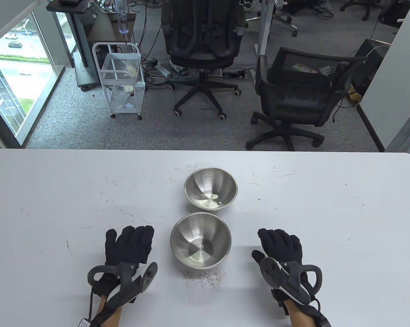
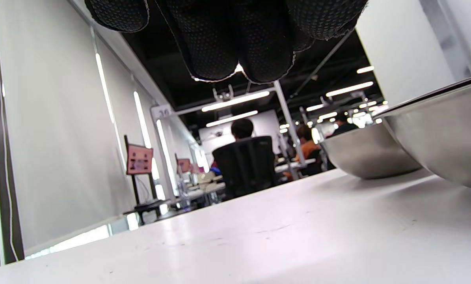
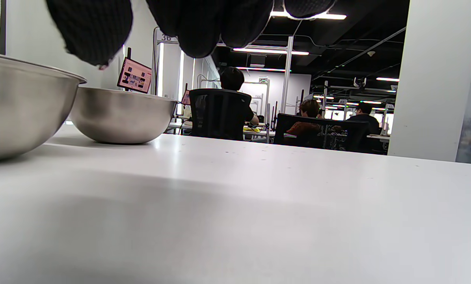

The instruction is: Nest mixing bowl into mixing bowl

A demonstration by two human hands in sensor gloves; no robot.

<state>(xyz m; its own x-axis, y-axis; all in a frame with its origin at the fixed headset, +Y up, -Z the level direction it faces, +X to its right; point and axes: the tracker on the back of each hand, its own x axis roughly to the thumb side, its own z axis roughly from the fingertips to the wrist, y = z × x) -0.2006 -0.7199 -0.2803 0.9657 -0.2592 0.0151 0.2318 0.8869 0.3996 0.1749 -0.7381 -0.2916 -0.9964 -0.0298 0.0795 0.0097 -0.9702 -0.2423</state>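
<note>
Two steel mixing bowls stand upright on the white table [image 1: 55,204], one behind the other and a little apart. The near bowl [image 1: 201,239] is between my hands; the far bowl [image 1: 211,188] is just behind it. My left hand [image 1: 131,243] lies flat on the table left of the near bowl, holding nothing. My right hand [image 1: 281,243] lies flat to its right, holding nothing. In the left wrist view the near bowl [image 2: 448,134] and the far bowl [image 2: 369,154] are at the right. In the right wrist view the near bowl [image 3: 18,114] and the far bowl [image 3: 121,116] are at the left.
Dark crumbs [image 1: 208,277] lie on the table in front of the near bowl. Two office chairs [image 1: 201,51] and a white cart [image 1: 121,81] stand beyond the table's far edge.
</note>
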